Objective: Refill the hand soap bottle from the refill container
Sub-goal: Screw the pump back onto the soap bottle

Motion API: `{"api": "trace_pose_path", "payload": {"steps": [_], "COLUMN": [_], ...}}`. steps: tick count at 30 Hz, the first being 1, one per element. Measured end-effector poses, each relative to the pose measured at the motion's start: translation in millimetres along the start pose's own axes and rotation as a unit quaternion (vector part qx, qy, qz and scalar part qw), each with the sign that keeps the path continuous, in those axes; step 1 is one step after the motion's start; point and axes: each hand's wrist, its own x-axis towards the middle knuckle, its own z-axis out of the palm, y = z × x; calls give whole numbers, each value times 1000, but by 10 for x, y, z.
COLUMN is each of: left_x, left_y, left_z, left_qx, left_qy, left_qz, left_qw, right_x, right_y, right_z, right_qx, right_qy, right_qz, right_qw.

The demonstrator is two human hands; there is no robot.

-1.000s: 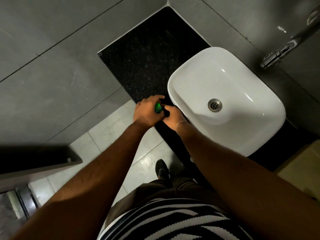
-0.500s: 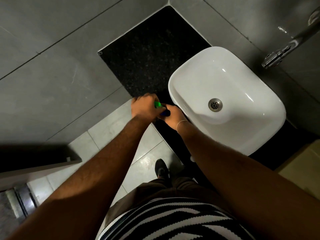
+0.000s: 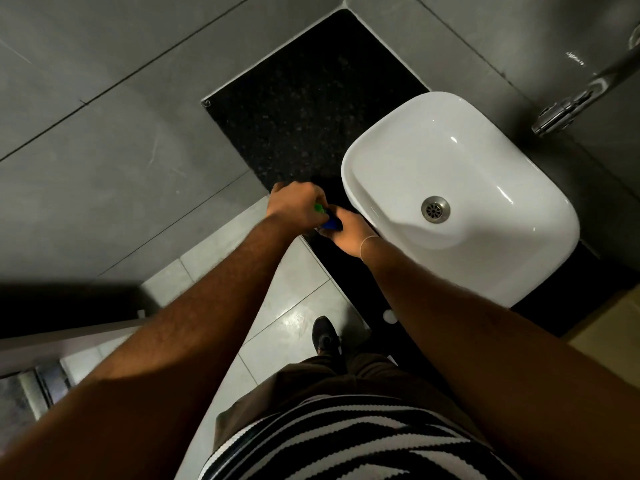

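Both hands meet at the front edge of the black counter (image 3: 304,109), just left of the white basin (image 3: 398,140). My left hand (image 3: 294,207) is closed around a green part (image 3: 319,208) of which only a sliver shows. My right hand (image 3: 348,233) grips a blue part (image 3: 331,222) right below it. The two coloured parts touch each other. The rest of the bottle or container is hidden by my fingers, so I cannot tell which is which.
A chrome tap (image 3: 568,109) sticks out of the grey wall at the upper right, above the basin with its drain (image 3: 435,209). Light floor tiles (image 3: 287,306) and my shoe (image 3: 323,336) lie below the counter edge. A small white cap-like disc (image 3: 389,316) sits near my right forearm.
My left hand has shifted up and left, turning over the green part. More of the blue part now shows between the hands. The right hand has barely moved.
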Motion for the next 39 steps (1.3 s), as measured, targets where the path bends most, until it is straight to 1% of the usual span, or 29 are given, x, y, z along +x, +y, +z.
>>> {"api": "trace_pose_path", "payload": {"steps": [2, 3, 4, 6, 10, 13, 16, 19, 21, 23, 24, 27, 30, 32, 33, 34, 35, 36, 39], "left_x": [-43, -70, -102, -158, -210, -179, -152, -167, -206, -252, -277, -352, -429, -467, -493, -518, -525, -517, -460], "left_y": [-37, -50, -59, -52, -20, 10, 99, 126, 109, 66, 51, 1, -74, -125, -155, -188, -215, -234, -289], "left_z": [9, 22, 37, 84, 123, 105, 99, 104, 105, 111, 109, 115, 208, 354, 428, 501, 572, 641, 812], "left_qx": [-30, -46, -61, -82, -46, -34, -33, -16, -12, -38, -56, -67, -79, -159, -208, -229, -226, -203, -117], "left_qy": [18, 39, 59, 81, 86, 66, 46, 45, 48, 50, 54, 98, 168, 212, 234, 254, 266, 269, 243], "left_qz": [-17, -23, -29, -49, -118, -146, -149, -140, -135, -142, -149, -165, -160, -144, -145, -148, -150, -147, -121], "left_qw": [999, 998, 996, 992, 988, 987, 987, 989, 990, 988, 986, 979, 970, 953, 939, 928, 925, 930, 955], "right_x": [-59, -64, -96, -129, -160, -146, -133, -125, -119, -129, -131, -141, -147, -136, -111, -83, -38, 19, 249], "right_y": [-18, -4, 28, 99, 103, 96, 127, 146, 156, 135, 134, 145, 119, 50, -9, -81, -159, -228, -417], "right_z": [10, 11, -2, -11, -6, 1, 5, -4, 8, 40, 57, 82, 105, 147, 185, 224, 250, 259, 313], "right_qx": [-24, -9, -18, -87, -104, -134, -161, -164, -145, -104, -102, -141, -130, -113, -104, -95, -86, -77, -81], "right_qy": [21, 39, 38, 53, 48, 50, 64, 60, 63, 76, 82, 88, 113, 142, 154, 164, 171, 177, 179], "right_qz": [-3, -1, -3, -33, -51, -44, -28, -24, -26, -31, -34, -32, -33, -41, -48, -54, -60, -64, -69], "right_qw": [999, 999, 999, 994, 992, 989, 985, 984, 987, 991, 991, 986, 984, 983, 981, 980, 980, 979, 978]}}
